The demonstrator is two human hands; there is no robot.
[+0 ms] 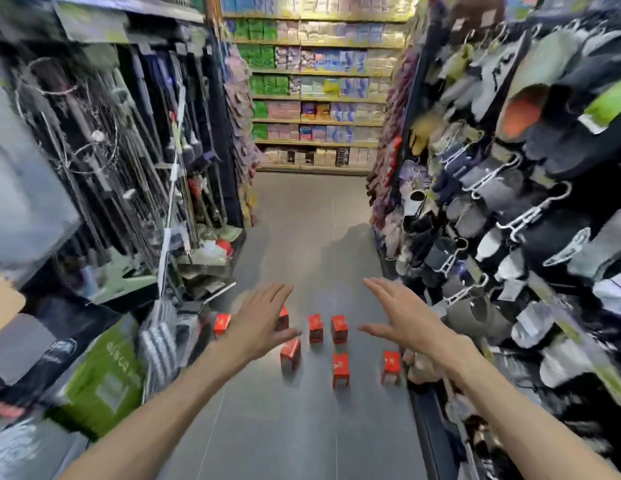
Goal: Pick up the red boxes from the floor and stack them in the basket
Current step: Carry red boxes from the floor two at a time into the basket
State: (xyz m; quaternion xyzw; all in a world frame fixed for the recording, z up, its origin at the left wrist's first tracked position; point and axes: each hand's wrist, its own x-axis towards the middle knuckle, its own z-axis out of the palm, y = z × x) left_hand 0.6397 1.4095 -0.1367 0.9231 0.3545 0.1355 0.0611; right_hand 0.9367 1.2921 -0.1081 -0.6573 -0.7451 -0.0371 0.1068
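Several small red boxes stand on the grey aisle floor ahead of me, among them one at the far left [221, 323], two side by side in the middle [315, 328] [339, 328], one tilted nearer me [290, 353] and two in the front row [341, 369] [391, 366]. My left hand [260, 320] reaches forward above the left boxes, fingers spread, holding nothing; it partly hides one box [283, 317]. Out over the right side of the group, my right hand [402, 315] is also spread and empty. No basket is in view.
The aisle is narrow. A rack of hanging rods and tools [136, 157] and a green sack [104, 372] crowd the left. Hanging slippers and socks [503, 209] line the right. Stocked shelves [316, 88] close the far end.
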